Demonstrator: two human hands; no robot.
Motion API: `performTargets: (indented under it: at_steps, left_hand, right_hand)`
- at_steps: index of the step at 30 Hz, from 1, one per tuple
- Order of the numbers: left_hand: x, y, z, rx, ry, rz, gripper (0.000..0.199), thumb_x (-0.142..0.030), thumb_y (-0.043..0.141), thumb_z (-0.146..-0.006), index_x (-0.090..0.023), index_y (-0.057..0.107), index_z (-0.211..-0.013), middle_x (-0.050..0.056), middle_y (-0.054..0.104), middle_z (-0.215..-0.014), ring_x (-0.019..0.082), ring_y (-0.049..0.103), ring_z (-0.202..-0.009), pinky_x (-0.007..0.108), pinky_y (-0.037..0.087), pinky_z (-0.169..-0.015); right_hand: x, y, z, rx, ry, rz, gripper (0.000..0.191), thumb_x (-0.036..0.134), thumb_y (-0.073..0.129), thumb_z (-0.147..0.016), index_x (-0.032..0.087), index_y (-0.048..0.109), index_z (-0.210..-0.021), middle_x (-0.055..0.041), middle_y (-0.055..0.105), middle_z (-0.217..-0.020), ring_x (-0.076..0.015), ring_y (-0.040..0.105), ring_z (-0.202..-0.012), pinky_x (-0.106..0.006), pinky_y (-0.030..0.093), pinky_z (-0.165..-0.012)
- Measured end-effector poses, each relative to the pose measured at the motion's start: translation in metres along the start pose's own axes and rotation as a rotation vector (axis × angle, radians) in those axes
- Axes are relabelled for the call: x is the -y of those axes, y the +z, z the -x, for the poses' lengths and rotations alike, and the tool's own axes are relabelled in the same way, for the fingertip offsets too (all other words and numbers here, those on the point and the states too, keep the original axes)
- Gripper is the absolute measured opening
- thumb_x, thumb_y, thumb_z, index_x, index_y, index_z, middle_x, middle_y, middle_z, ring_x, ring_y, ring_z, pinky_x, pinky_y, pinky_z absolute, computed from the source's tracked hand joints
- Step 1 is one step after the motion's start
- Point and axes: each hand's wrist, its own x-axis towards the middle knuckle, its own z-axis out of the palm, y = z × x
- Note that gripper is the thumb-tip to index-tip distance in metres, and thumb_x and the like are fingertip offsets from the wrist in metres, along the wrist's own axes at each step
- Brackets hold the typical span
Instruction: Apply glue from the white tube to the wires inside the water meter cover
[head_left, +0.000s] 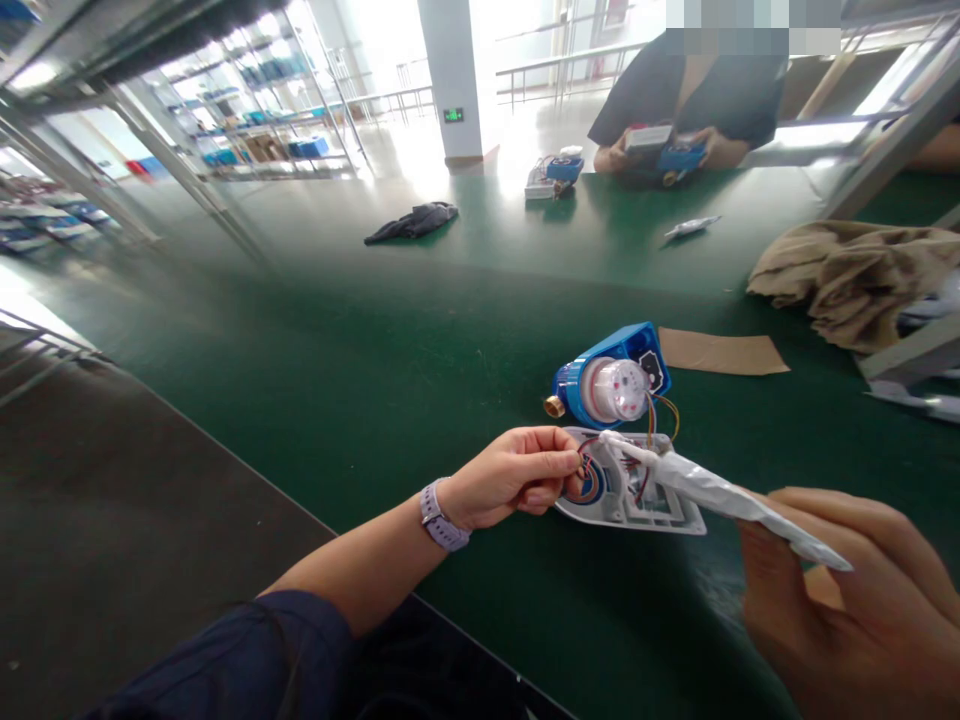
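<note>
My left hand (525, 472), with a watch on the wrist, pinches thin wires at the left end of a grey plastic cover (622, 516). The cover lies hollow side up, with wires and a round copper-coloured part inside. In my right hand (847, 580) is a crumpled white squeeze tube (720, 490), its nozzle tip over the cover near my left fingers. White paste shows around the tip. Just behind lies a blue water meter (581, 390) with a clear round dial housing and a brass end. Coloured wires (675, 415) join the meter to the cover.
A brown cardboard strip (724, 352) lies behind the meter on the green table (337, 330). Beige cloth (847, 275) is at right, dark cloth (416, 222) farther back. Across the table, a person (690, 100) holds another meter; one more meter (555, 175) and a white tube (691, 228) lie nearby.
</note>
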Motion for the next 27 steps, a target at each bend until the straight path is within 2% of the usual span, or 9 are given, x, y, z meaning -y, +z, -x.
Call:
performTargets:
  at_steps: [5, 11, 15, 20, 23, 27]
  left_hand:
    - [0.0, -0.001, -0.002, -0.014, 0.0, 0.019, 0.017, -0.021, 0.069, -0.081, -0.012, 0.055, -0.079, 0.001, 0.061, -0.068, -0.001, 0.038, -0.038, 0.01, 0.026, -0.037]
    - [0.0, -0.001, -0.001, -0.018, -0.008, 0.013, 0.017, -0.022, 0.068, -0.081, -0.012, 0.054, -0.079, 0.0, 0.061, -0.069, -0.001, 0.038, -0.039, 0.01, 0.024, -0.037]
    - [-0.001, -0.001, 0.0, -0.023, -0.002, -0.002, 0.017, -0.022, 0.068, -0.082, -0.012, 0.054, -0.079, 0.0, 0.06, -0.069, -0.002, 0.038, -0.039, 0.01, 0.024, -0.037]
    - [-0.001, -0.001, 0.0, -0.031, 0.01, -0.047, 0.019, -0.024, 0.069, -0.081, -0.012, 0.054, -0.08, 0.0, 0.06, -0.069, -0.001, 0.036, -0.039, 0.011, 0.022, -0.037]
    - [-0.001, 0.001, 0.001, -0.05, 0.032, -0.088, 0.021, -0.026, 0.071, -0.079, -0.013, 0.055, -0.08, -0.004, 0.054, -0.063, -0.001, 0.034, -0.04, 0.012, 0.022, -0.038]
    - [-0.001, 0.006, 0.002, -0.108, 0.094, -0.143, 0.022, -0.027, 0.074, -0.076, -0.013, 0.057, -0.08, -0.008, 0.045, -0.056, 0.001, 0.034, -0.042, 0.013, 0.023, -0.039]
  right_hand:
    - [-0.002, -0.001, -0.001, 0.012, -0.011, 0.068, 0.015, 0.011, 0.065, -0.081, 0.026, 0.061, -0.08, 0.0003, 0.061, -0.077, -0.0171, 0.06, -0.064, -0.033, 0.045, -0.057]
    - [-0.001, 0.003, -0.001, 0.007, -0.019, 0.068, 0.011, 0.016, 0.061, -0.085, 0.027, 0.06, -0.084, 0.0001, 0.061, -0.076, -0.0171, 0.059, -0.062, -0.032, 0.038, -0.051]
    - [-0.008, 0.003, -0.001, -0.024, -0.027, 0.116, 0.008, 0.017, 0.066, -0.083, 0.024, 0.062, -0.082, 0.001, 0.063, -0.075, -0.0141, 0.059, -0.06, -0.029, 0.035, -0.046]
    - [-0.011, 0.003, 0.001, -0.031, -0.01, 0.13, 0.003, 0.023, 0.065, -0.084, 0.025, 0.064, -0.082, 0.0022, 0.064, -0.075, -0.0109, 0.05, -0.05, -0.029, 0.029, -0.041]
    - [-0.008, 0.005, 0.0, -0.027, 0.01, 0.131, 0.003, 0.025, 0.065, -0.084, 0.025, 0.064, -0.082, 0.0024, 0.064, -0.074, -0.0115, 0.05, -0.049, -0.029, 0.029, -0.041]
    - [-0.004, 0.003, -0.001, -0.011, 0.112, 0.082, 0.01, 0.018, 0.062, -0.085, 0.025, 0.062, -0.078, 0.0008, 0.063, -0.075, -0.0148, 0.058, -0.06, -0.029, 0.039, -0.049]
